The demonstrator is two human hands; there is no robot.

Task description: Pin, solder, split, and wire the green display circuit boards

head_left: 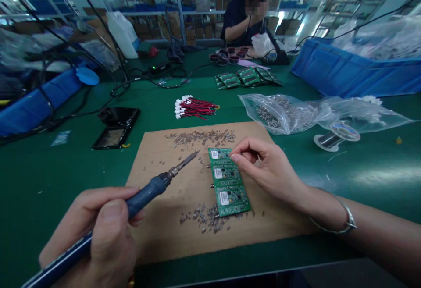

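Note:
My left hand is wrapped round a blue soldering iron, whose tip points up and right, short of the board. A green circuit board panel with three repeated sections and white labels lies on a sheet of cardboard. Small metal parts stick out from the panel's left edge. At its upper right corner, my right hand has thumb and forefinger pinched together; what is between them is hidden. Small metallic bits are scattered below the panel, with more grey bits above it.
Beyond the cardboard lie red-black wires with white connectors, stacked circuit boards and a plastic bag of metal parts. A solder spool sits right, a black iron stand left. Blue bins flank the table; a person sits opposite.

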